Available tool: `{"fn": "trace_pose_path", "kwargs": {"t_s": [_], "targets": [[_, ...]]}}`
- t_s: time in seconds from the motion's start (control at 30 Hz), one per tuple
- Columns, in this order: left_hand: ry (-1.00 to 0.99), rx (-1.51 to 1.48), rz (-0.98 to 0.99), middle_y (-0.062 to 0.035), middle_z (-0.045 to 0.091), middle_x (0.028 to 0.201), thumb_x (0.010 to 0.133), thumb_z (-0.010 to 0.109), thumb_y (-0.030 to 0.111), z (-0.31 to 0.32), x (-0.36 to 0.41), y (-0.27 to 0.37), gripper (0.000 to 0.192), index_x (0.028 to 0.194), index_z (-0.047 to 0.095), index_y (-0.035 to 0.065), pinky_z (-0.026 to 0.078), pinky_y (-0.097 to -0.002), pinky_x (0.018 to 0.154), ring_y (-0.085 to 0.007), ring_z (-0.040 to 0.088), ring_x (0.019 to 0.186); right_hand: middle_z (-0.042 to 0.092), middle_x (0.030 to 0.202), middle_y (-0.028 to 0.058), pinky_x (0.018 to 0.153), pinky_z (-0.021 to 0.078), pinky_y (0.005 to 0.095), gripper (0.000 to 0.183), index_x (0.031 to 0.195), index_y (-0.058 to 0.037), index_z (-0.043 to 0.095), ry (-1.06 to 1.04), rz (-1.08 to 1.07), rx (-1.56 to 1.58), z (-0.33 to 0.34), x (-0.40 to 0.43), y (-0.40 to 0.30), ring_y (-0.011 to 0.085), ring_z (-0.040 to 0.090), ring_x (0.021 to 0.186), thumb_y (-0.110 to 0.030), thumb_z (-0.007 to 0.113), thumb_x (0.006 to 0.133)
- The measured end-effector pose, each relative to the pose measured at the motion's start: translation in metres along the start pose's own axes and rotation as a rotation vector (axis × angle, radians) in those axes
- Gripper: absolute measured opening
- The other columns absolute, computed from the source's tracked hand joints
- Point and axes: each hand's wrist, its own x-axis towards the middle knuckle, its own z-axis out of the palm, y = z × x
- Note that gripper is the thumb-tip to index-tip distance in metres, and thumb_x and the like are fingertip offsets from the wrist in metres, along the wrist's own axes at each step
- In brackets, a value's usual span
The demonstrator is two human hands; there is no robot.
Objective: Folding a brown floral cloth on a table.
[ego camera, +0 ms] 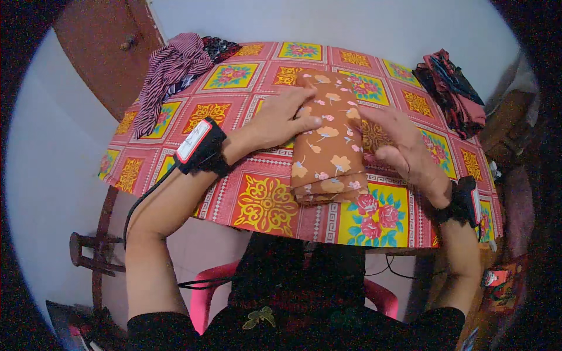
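A brown cloth with a flower print (pixel 329 136) lies before me, folded into a long narrow bundle with its layers showing at the near end. My left hand (pixel 285 116) rests along the bundle's left edge, its thumb and fingertips on the fabric. On the other side, my right hand (pixel 399 145) is beside the right edge with its fingers spread. Its fingertips are close to the cloth; whether they touch it I cannot tell. Under the bundle is a table covered with a patterned plastic tablecloth (pixel 268 204) of red and yellow squares.
Striped clothing (pixel 175 70) sits in a loose heap at the table's far left, with dark fabric (pixel 219 48) behind it. A stack of folded clothes (pixel 454 94) lies at the far right. A pink plastic chair (pixel 206 294) is under me. A black cable (pixel 140 204) runs from my left wrist strap.
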Motion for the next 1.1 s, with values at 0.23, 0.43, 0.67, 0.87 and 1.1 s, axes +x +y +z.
{"fn": "trace_pose_path", "kwargs": {"t_s": [0.23, 0.43, 0.67, 0.87, 1.1], "targets": [[-0.144, -0.088, 0.195, -0.0189, 0.045, 0.128, 0.082, 0.058, 0.037, -0.002, 0.015, 0.008, 0.061, 0.13, 0.04, 0.002, 0.033, -0.0414, 0.101, -0.0328, 0.042, 0.12, 0.048, 0.125, 0.019, 0.1, 0.0334, 0.0416, 0.053, 0.126, -0.0011, 0.044, 0.071, -0.156, -0.086, 0.019, 0.046, 0.017, 0.0367, 0.043, 0.117, -0.036, 0.048, 0.086], [-0.238, 0.134, 0.351, -0.0199, 0.046, 0.12, 0.077, 0.061, 0.039, -0.004, 0.003, 0.036, 0.065, 0.128, 0.04, 0.0037, 0.034, -0.0451, 0.097, -0.0375, 0.041, 0.118, 0.041, 0.136, 0.0148, 0.106, 0.0203, 0.0415, 0.052, 0.132, -0.0044, 0.042, -0.267, -0.013, 0.057, 0.031, 0.082, 0.062, 0.03, 0.033, 0.129, -0.037, 0.035, 0.092], [-0.202, 0.135, 0.431, -0.0247, 0.037, 0.131, 0.073, 0.062, 0.052, 0.01, 0.003, 0.02, 0.08, 0.132, 0.035, 0.0052, 0.027, -0.052, 0.101, -0.0424, 0.033, 0.124, 0.039, 0.138, 0.0106, 0.108, 0.0214, 0.0442, 0.051, 0.132, -0.0129, 0.042, -0.249, 0.102, -0.299, 0.059, 0.101, 0.136, 0.0292, 0.031, 0.13, -0.044, 0.032, 0.093], [-0.269, 0.136, 0.424, -0.0219, 0.038, 0.131, 0.075, 0.059, 0.051, 0.011, 0.014, 0.025, 0.071, 0.13, 0.04, 0.01, 0.028, -0.0508, 0.102, -0.0404, 0.035, 0.123, 0.042, 0.135, 0.0125, 0.108, 0.0226, 0.0404, 0.051, 0.129, -0.0071, 0.046, -0.226, 0.033, -0.201, 0.053, 0.11, 0.173, 0.0309, 0.031, 0.13, -0.041, 0.031, 0.094], [-0.271, 0.052, 0.577, -0.0142, 0.041, 0.13, 0.077, 0.061, 0.041, 0.014, -0.001, 0.031, 0.051, 0.122, 0.049, 0.0191, 0.033, -0.0495, 0.095, -0.0345, 0.038, 0.123, 0.044, 0.133, 0.0137, 0.107, 0.0246, 0.0406, 0.05, 0.126, -0.0052, 0.048, -0.203, 0.03, -0.233, 0.057, 0.11, 0.159, 0.0318, 0.036, 0.126, -0.04, 0.03, 0.094]]}}
